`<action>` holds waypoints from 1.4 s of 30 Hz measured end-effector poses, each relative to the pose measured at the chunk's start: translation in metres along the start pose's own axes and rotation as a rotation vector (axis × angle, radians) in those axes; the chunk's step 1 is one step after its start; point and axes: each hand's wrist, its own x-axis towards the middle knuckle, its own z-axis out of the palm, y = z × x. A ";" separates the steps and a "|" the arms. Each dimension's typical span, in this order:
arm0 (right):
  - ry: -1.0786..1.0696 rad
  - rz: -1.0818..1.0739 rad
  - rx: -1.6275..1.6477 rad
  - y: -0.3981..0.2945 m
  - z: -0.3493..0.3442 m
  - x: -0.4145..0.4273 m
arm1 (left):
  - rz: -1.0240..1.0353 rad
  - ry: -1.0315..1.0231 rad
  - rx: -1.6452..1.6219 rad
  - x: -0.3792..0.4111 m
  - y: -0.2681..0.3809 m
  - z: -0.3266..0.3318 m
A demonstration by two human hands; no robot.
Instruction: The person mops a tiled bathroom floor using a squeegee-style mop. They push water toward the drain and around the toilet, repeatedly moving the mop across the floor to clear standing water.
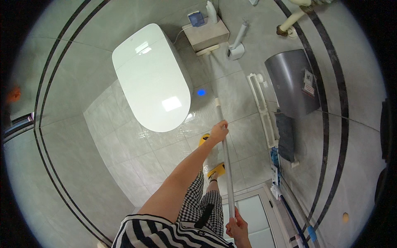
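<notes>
My left hand [219,131] is closed around the middle of a long grey pole [228,173]. Lower in the view, my right hand [237,228] grips the same pole close to its near end. The pole runs away from me to a narrow, cream-coloured floor-tool head [207,50], possibly a squeegee, which lies on the floor along the foot of a tiled ledge [206,34]. The grey floor tiles [167,139] shine as if wet around a white toilet with its lid down [152,77], left of the pole. Yellow slippers [216,170] are on my feet.
A toilet brush in its holder [236,51] is beside the ledge, which carries a blue box [196,19] and a white bottle [211,12]. On the right are a grey wall-mounted unit [291,83], a white rack [263,110], a dark cloth [284,136] and several long handles [291,207]. A white-framed door [257,217] is near me.
</notes>
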 end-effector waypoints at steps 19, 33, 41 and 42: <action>-0.003 -0.076 -0.059 -0.016 -0.007 0.005 | -0.096 -0.099 0.043 0.033 0.026 0.023; 0.053 -0.190 0.057 -0.011 -0.035 -0.008 | -0.088 -0.046 0.088 0.020 0.026 0.026; 0.142 -0.087 0.015 -0.021 -0.027 -0.008 | -0.099 -0.081 0.053 0.021 0.037 0.028; 0.128 -0.104 0.014 -0.022 -0.019 -0.013 | -0.081 -0.074 0.059 0.021 0.035 0.024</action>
